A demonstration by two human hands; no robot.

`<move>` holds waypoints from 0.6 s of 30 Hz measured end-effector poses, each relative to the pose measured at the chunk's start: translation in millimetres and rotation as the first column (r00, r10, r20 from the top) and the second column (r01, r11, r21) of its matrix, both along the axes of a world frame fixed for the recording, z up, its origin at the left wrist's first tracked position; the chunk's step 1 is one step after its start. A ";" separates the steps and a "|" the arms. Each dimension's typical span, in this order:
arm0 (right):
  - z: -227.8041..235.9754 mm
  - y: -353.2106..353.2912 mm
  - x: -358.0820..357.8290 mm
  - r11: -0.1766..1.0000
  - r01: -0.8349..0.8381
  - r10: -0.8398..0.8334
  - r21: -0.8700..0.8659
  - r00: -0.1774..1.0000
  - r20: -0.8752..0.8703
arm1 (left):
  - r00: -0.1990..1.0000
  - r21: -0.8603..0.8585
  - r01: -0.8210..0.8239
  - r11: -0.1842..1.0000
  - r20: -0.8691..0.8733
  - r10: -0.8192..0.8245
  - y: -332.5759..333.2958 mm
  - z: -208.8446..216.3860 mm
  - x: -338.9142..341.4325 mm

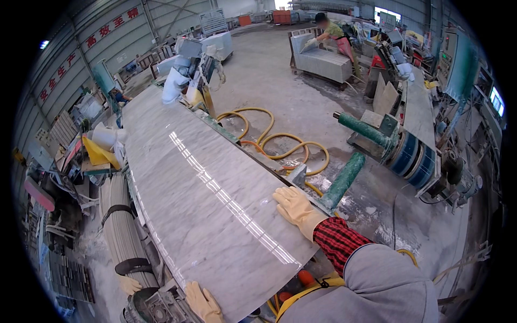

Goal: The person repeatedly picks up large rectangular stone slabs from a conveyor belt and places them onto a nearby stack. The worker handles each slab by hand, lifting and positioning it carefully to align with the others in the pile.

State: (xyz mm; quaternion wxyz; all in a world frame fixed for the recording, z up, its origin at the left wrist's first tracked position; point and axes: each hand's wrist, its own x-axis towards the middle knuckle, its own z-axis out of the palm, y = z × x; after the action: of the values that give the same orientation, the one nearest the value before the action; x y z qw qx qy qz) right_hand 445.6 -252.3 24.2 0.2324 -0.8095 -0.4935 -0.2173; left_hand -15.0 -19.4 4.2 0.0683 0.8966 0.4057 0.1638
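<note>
A long polished slab [177,183] of grey-white veined stone stretches away from me, with a bright band of reflected light along it. My right hand [297,210], in a cream rubber glove below a red-and-black checked sleeve, lies flat on the slab's right edge near the close end. At the near left edge rests my left hand [203,302], gloved alike, fingers stretched out; its wrist is cut off by the frame. Neither hand is closed around anything. Another cream glove [129,285] shows left of the slab; whether a hand is inside it, I cannot tell.
Strapped strips [116,220] lie along the left side, above a motor [148,307]. Green rollers [344,180] stand to the right. A yellow hose [274,153] coils on the floor. Far back, a person [331,35] leans over stacked slabs [323,64].
</note>
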 end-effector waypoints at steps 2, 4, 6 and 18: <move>-2.1 -0.8 0.8 1.000 -0.001 0.001 -0.006 1.000 -0.007 | 1.000 0.003 0.000 1.000 0.002 0.000 -1.2 0.6 0.9; -3.0 -0.9 1.0 1.000 -0.009 0.009 -0.016 1.000 -0.022 | 1.000 0.006 -0.004 1.000 0.001 0.004 -1.5 0.2 -0.3; -2.4 -0.3 -0.1 1.000 -0.015 0.015 0.002 1.000 -0.004 | 1.000 0.009 -0.012 1.000 -0.003 0.012 -1.0 -1.3 -3.3; -2.2 -6.3 -3.0 1.000 -0.019 0.019 -0.016 0.999 -0.041 | 1.000 0.033 -0.010 0.999 0.014 0.010 -3.2 -5.5 -6.3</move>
State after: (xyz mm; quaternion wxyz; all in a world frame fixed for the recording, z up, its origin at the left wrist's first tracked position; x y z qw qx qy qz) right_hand 442.7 -258.6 22.0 0.2379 -0.8108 -0.4981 -0.1947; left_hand -21.2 -22.6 -1.3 0.0555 0.8944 0.4070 0.1771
